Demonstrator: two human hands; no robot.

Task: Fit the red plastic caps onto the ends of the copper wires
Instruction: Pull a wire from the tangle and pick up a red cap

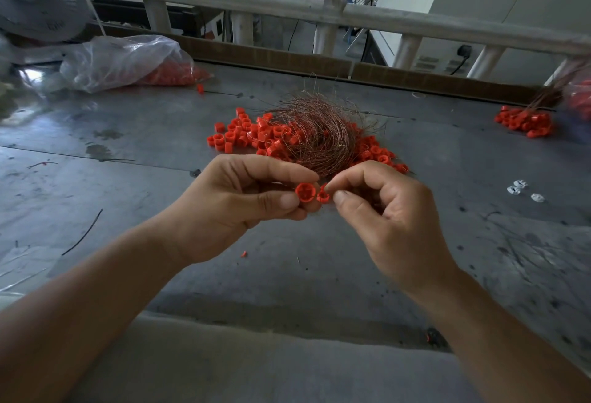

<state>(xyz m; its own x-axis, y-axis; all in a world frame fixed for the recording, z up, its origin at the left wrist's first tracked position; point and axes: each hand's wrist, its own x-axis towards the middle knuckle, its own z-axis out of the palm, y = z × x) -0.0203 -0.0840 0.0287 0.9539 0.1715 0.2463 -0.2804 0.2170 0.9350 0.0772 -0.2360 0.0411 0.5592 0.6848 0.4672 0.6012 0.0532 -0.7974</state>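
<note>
Two caps in the fingers, wire end not to be seen

Two red pieces meet in the middle of the view. The left hand (243, 204) pinches a red cap (305, 192) between thumb and fingers, its round face turned toward the camera. The right hand (383, 211) pinches a smaller red cap (322, 196) with thumb and first finger. It sits just beside the first one, on its right, perhaps touching. Whether a wire end is already inside either cap I cannot tell; a strand is too thin to see there. The bundle of copper wires (316, 137) lies on the table (128, 179) just behind both hands, among the loose caps (249, 137), with its strands curving away from the person. By my judgement the right hand is nearer to the bundle, so it would take the next end.
</note>
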